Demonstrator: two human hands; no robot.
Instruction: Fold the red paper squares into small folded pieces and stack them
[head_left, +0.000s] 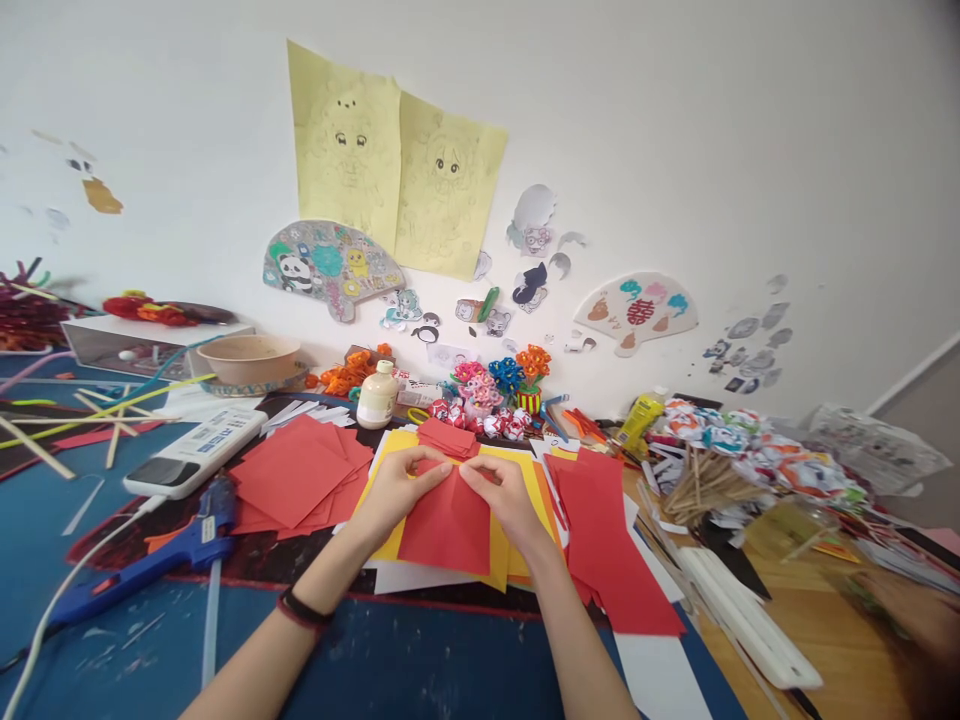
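Note:
Both hands meet at the top edge of a red sheet of paper [446,530], which has a crease down its middle. My left hand [405,490] pinches that edge between thumb and fingers. Close beside it, my right hand [504,492] pinches the same edge, the fingertips almost touching. Beneath lie yellow sheets [382,540] and a white sheet [420,579]. Just beyond my fingers sits a small pile of red paper pieces [446,437]. A stack of red squares [296,475] lies to the left, and longer red sheets [619,540] are at the right.
At the left are a blue glue gun [150,570], a white power strip [195,455] with its cable, and a bowl [249,362]. A glue bottle [377,396] and craft flowers [480,385] stand behind. Wrapped sticks [712,480] and another person's blurred hand [911,605] are right.

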